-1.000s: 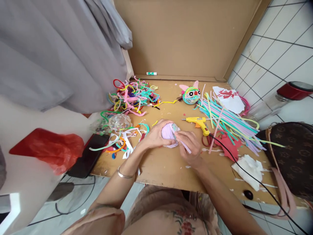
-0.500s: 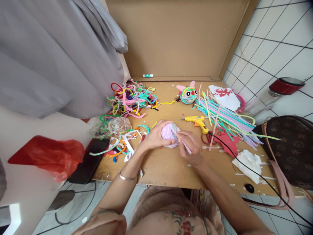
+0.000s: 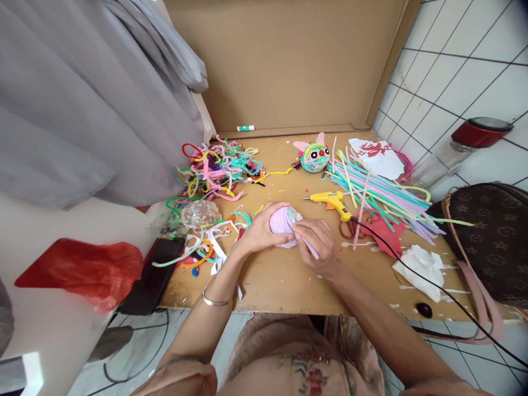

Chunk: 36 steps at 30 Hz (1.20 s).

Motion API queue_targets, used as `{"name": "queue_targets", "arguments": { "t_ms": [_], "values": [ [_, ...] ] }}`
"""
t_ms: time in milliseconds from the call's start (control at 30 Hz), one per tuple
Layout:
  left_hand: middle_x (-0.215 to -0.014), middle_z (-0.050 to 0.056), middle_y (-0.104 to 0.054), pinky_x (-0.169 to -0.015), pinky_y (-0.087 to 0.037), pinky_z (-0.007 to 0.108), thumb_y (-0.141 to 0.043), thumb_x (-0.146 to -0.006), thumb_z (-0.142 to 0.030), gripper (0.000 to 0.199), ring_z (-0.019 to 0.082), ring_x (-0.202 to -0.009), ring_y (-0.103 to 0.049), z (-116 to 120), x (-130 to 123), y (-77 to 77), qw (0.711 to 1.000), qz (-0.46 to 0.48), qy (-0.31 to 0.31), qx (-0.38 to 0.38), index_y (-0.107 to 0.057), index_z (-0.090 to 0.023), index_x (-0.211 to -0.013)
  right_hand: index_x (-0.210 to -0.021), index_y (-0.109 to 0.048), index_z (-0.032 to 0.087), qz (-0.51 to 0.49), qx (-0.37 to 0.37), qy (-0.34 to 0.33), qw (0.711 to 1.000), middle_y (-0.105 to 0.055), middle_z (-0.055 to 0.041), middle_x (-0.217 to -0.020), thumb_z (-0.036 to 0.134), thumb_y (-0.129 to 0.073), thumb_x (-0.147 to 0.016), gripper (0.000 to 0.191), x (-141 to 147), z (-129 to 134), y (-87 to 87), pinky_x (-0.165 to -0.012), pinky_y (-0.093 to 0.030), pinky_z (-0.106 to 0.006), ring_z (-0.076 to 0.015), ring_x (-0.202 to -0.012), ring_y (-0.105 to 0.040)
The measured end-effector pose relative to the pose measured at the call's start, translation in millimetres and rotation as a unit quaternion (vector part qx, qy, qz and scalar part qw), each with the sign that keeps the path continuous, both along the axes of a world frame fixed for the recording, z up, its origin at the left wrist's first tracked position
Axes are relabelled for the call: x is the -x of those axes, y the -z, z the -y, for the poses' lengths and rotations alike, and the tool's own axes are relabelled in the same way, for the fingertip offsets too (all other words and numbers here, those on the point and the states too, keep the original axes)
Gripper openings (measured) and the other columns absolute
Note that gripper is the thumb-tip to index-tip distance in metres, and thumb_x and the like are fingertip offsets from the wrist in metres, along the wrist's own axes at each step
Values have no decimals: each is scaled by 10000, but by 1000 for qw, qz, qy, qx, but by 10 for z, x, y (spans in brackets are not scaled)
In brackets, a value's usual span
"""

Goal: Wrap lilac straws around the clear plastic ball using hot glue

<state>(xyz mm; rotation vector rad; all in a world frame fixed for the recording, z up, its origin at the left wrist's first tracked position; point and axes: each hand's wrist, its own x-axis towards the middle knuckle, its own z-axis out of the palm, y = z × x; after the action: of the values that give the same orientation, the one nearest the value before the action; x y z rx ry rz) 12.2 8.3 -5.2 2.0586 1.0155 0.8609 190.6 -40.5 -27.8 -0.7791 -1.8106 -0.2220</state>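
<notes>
A ball wrapped in rows of lilac pipe cleaner [image 3: 281,221] is held over the middle of the table, with part of its right side uncovered. My left hand [image 3: 262,230] wraps round it from the left, thumb below. On the right side, my right hand [image 3: 315,242] pinches the lilac strip [image 3: 308,247], whose loose end hangs down past the fingers. Right of the hands lies a yellow glue gun [image 3: 332,202]. Farther back stands a decorated ball [image 3: 314,157] with pink ears and eyes.
Tangled pipe cleaners [image 3: 223,168] and a clear ball [image 3: 200,213] lie left. Straight pipe cleaners [image 3: 383,192], red scissors [image 3: 348,226], red felt [image 3: 383,234], white tissue [image 3: 421,272] and a brown bag [image 3: 487,242] are right. A black cord [image 3: 412,267] crosses the right side.
The camera view has shifted slightly. Both hands keep their hold, and the right hand's fingers have moved a little along the strip at the ball.
</notes>
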Motion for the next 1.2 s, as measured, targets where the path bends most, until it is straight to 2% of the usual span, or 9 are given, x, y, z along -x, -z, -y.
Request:
{"name": "queue_targets", "arguments": {
  "t_ms": [400,567,633,700,800,900,1033,1100,1200],
  "values": [
    [-1232,90,-558,-1045,-420,411,-774,-642,-334,665,266,-1161,-550,19,-1,-29,1000,-8,-6,7,-527,-194,-1244,-1044,-646,195,0,18,6,1000,-720,-83,-923,123,-536,-839,243,-14,-1,50,-729,-504,-352,-200,-846,-669],
    [-1218,92,-564,-1040,-430,416,-786,-629,-335,669,261,-1136,-565,22,-5,-37,1000,1,-4,22,-535,-190,-1232,-1289,-518,188,7,11,-5,1000,-672,-115,-1088,73,-438,-818,492,-26,16,46,-809,-512,-377,-221,-1009,-640],
    [-1216,92,-565,-1037,-433,414,-791,-620,-332,681,262,-1135,-566,20,-4,-35,1000,3,-6,26,-535,-185,-1234,-1334,-473,188,-2,4,31,1000,-640,-124,-1138,57,-410,-805,548,-74,-4,32,-870,-504,-397,-228,-1063,-614],
    [-1219,90,-564,-1037,-432,410,-790,-619,-331,686,263,-1139,-565,15,0,-33,1000,2,-11,27,-536,-181,-1237,-1314,-483,177,-17,16,116,993,-627,-134,-1135,68,-410,-811,520,-162,-68,6,-914,-486,-422,-241,-1075,-596],
    [-1227,84,-568,-1036,-433,408,-787,-621,-330,688,262,-1138,-568,5,7,-36,999,-6,-15,30,-534,-190,-1245,-1217,-545,127,5,129,286,950,-621,-182,-1128,172,-453,-849,382,-338,-247,-64,-921,-464,-485,-302,-1085,-574],
    [-1221,77,-579,-1027,-440,409,-788,-620,-337,683,262,-1129,-574,-3,13,-44,999,-10,-17,28,-541,-204,-1242,-1065,-618,33,128,300,398,857,-637,-268,-1035,350,-526,-860,389,-464,-471,-156,-854,-465,-541,-385,-999,-604],
    [-1221,81,-575,-1028,-434,419,-789,-612,-334,692,265,-1135,-566,-10,18,-41,999,-10,-21,30,-532,-200,-1240,-1047,-633,-33,206,429,445,759,-632,-307,-1053,451,-559,-844,530,-488,-697,-212,-797,-497,-485,-400,-998,-630],
    [-1231,83,-566,-1027,-434,422,-791,-612,-333,694,265,-1138,-562,-16,19,-28,999,-9,-18,28,-525,-200,-1239,-1093,-621,-27,203,453,457,738,-634,-296,-1082,450,-582,-827,548,-489,-752,-193,-799,-502,-455,-388,-1026,-633],
    [-1237,78,-564,-1030,-434,421,-792,-617,-330,689,262,-1142,-561,-21,19,-9,1000,-9,-14,20,-521,-215,-1239,-1131,-611,-4,182,462,467,731,-647,-273,-1095,440,-582,-816,545,-527,-764,-141,-794,-504,-426,-368,-1021,-647]
  ]
}}
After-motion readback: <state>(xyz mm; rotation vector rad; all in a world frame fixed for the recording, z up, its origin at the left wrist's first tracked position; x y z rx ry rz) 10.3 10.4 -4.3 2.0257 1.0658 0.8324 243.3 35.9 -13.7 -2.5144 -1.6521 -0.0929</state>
